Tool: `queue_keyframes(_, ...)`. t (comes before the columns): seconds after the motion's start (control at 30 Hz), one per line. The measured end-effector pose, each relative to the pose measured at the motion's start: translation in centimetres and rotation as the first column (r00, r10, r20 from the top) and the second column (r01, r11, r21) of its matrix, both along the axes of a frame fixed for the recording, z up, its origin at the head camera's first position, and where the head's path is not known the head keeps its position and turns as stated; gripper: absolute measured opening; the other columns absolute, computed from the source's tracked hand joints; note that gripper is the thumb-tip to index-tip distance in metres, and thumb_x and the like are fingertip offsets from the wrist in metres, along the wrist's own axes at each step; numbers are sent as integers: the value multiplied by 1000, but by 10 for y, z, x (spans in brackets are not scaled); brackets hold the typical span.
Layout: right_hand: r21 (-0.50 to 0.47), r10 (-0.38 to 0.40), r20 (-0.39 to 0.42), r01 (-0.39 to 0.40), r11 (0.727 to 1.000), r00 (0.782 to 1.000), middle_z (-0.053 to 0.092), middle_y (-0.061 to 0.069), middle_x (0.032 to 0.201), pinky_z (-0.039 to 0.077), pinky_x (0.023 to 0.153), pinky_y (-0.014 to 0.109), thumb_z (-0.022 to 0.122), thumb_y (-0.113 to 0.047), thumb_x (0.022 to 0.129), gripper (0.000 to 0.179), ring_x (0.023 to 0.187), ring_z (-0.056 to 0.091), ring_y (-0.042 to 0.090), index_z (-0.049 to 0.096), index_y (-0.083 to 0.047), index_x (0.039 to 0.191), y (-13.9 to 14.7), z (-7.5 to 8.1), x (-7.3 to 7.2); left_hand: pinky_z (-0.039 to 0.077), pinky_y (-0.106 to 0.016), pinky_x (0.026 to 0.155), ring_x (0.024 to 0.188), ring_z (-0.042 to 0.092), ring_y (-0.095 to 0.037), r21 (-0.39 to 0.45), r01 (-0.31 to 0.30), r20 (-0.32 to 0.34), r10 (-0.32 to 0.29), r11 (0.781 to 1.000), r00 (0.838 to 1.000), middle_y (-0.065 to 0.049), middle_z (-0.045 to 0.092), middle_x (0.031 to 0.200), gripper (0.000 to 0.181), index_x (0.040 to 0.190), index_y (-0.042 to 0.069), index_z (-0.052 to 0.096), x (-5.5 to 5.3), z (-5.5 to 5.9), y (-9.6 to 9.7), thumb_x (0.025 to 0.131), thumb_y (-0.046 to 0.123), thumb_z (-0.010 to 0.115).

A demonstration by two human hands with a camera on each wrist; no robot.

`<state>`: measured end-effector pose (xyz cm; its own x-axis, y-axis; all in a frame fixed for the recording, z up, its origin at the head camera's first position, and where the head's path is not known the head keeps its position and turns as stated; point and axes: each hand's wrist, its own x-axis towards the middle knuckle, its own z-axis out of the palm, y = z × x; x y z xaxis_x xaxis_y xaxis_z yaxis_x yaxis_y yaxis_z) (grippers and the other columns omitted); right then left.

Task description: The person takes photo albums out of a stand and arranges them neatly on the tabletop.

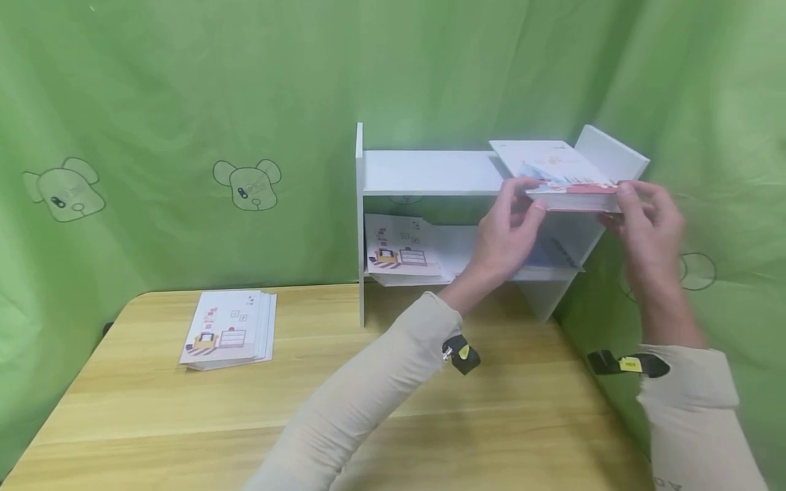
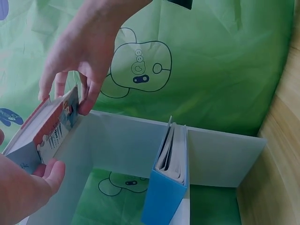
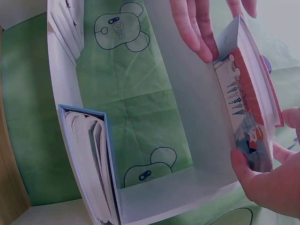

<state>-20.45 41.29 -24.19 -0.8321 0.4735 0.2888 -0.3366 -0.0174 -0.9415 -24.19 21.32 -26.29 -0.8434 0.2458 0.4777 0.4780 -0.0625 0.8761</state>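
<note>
Both hands hold a thick hardcover book (image 1: 555, 167), white with blue and red artwork, lying flat with its page edges toward me, at the top shelf's right end. My left hand (image 1: 510, 228) pinches its near left corner, thumb on the page side. At the near right corner, my right hand (image 1: 653, 228) grips it between thumb and fingers. The right wrist view shows the book (image 3: 246, 101) between the left hand's fingers (image 3: 201, 28) above and the right hand (image 3: 276, 183) below. Its far end overlaps the white shelf unit (image 1: 430, 174).
A blue-covered book (image 2: 164, 197) stands on the lower shelf. Several white booklets with a yellow chair picture (image 1: 402, 249) lean at that shelf's left end. A similar booklet stack (image 1: 224, 327) lies on the wooden table (image 1: 153, 416). Green curtain (image 1: 184, 82) hangs close behind and right.
</note>
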Motion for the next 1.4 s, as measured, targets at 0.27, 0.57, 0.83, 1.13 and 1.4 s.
queue_keyframes(0.27, -6, 25, 10, -25, 1000, 1000, 53, 8, 126, 57, 90, 20, 65, -12, 101, 31, 107, 62, 16, 58, -6, 131, 0, -1, -1, 57, -19, 81, 113, 66, -12, 2, 19, 15, -19, 1000, 1000, 3, 62, 135, 27, 132, 28, 56, 1, -1, -1, 104, 30, 57)
queue_keyframes(0.57, -23, 57, -18, -58, 998, 998, 51, 11, 126, 57, 89, 19, 62, -1, 99, 34, 106, 62, 17, 57, -5, 132, 1, -8, 5, 56, -22, 82, 114, 65, -11, -27, 10, 6, -9, 1000, 1000, 4, 61, 138, 21, 126, 23, 56, 2, -1, 0, 109, 27, 45)
queue_keyframes(0.83, -42, 93, -72, -96, 994, 993, 51, 14, 129, 59, 87, 19, 63, 11, 94, 42, 99, 66, 18, 56, -2, 134, 4, -13, 7, 53, -16, 82, 107, 63, -6, -40, -16, -51, 14, 999, 999, 5, 64, 129, 15, 118, 17, 59, 0, -5, 1, 106, 19, 50)
queue_keyframes(1.13, 21, 72, 0, -72, 997, 997, 53, 7, 130, 56, 85, 14, 67, 7, 93, 46, 105, 61, 15, 57, -7, 136, 6, -13, 10, 52, -13, 80, 99, 62, -4, -34, -3, -70, 1, 999, 998, 4, 63, 128, 11, 111, 15, 59, -2, -7, 0, 100, 12, 60)
queue_keyframes(1.4, 145, 31, 68, -40, 989, 997, 52, 8, 139, 54, 86, 10, 70, 0, 94, 47, 112, 56, 13, 59, -11, 138, 6, -16, 11, 54, -13, 79, 105, 61, -5, -41, -4, -58, 2, 999, 998, 3, 62, 130, 21, 117, 14, 60, -3, -9, -1, 98, 6, 58)
